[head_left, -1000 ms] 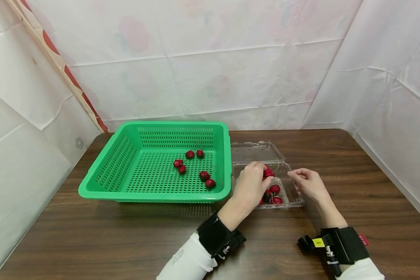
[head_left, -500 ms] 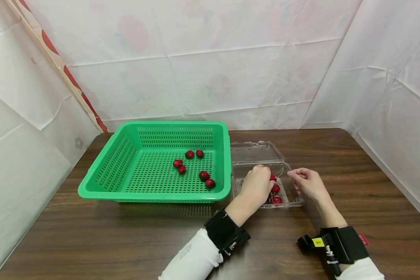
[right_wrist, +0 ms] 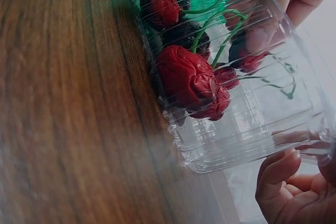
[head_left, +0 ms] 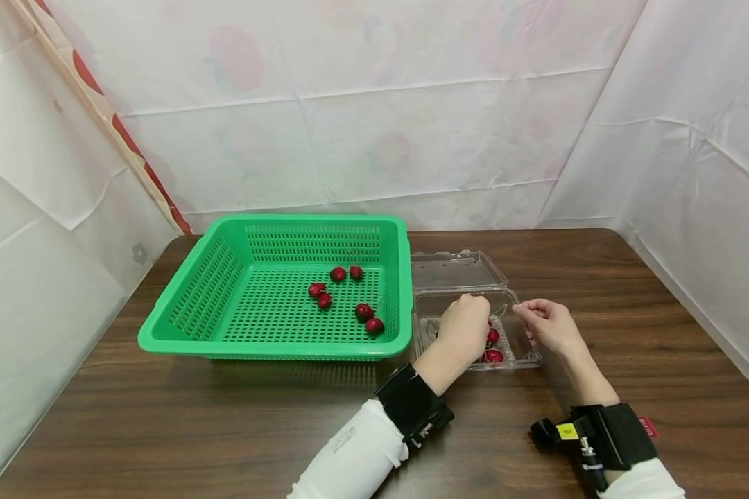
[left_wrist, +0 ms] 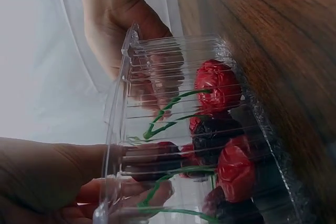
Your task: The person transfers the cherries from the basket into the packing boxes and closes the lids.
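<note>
My left hand [head_left: 463, 328] reaches down into a clear plastic clamshell box [head_left: 421, 326] and holds a dark red cherry [left_wrist: 155, 160] between thumb and fingers. With thumb and fingertips, my right hand [head_left: 551, 327] pinches the right rim of the box. Several wrinkled red and dark cherries [right_wrist: 186, 77] with green stems lie on the box floor, seen through its ribbed wall in both wrist views. From the head view, the left hand hides part of them. The box's lid [head_left: 458, 272] is folded back behind it.
A green perforated basket [head_left: 274, 348] stands left of the box, close against it. Several cherries [head_left: 364, 312] lie inside, mostly in pairs. Beneath is a dark wooden table [head_left: 225, 430]; white sheets [head_left: 349, 138] hang around the back and sides.
My left hand has moved lower and slightly right into the box, taking the red cherries it held down out of the head view. The right hand stays on the rim.
</note>
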A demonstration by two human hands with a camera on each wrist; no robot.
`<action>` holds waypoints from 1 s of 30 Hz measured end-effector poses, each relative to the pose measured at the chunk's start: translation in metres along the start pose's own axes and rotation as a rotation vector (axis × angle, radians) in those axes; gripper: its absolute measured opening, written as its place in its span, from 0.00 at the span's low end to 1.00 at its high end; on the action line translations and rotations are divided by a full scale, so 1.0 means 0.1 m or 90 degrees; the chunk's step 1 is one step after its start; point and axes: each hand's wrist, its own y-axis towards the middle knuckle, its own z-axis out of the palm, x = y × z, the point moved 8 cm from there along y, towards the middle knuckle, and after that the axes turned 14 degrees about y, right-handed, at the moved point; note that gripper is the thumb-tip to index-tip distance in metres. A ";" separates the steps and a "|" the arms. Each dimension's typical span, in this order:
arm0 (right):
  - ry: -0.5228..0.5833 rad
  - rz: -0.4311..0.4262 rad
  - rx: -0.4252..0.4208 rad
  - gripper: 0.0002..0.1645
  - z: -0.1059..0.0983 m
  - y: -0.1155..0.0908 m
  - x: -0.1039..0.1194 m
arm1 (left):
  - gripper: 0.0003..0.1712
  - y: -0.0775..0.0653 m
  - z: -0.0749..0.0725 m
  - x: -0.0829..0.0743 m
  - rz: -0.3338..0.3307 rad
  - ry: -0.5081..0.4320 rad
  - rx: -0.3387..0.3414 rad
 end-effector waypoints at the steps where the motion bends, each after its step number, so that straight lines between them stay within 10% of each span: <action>1: -0.001 0.000 0.000 0.21 0.00 0.00 0.00 | 0.04 0.01 0.01 -0.01 -0.001 0.007 0.004; 30: -0.001 0.001 0.000 0.22 0.00 -0.01 0.01 | 0.01 0.06 0.14 -0.13 -0.019 0.113 0.054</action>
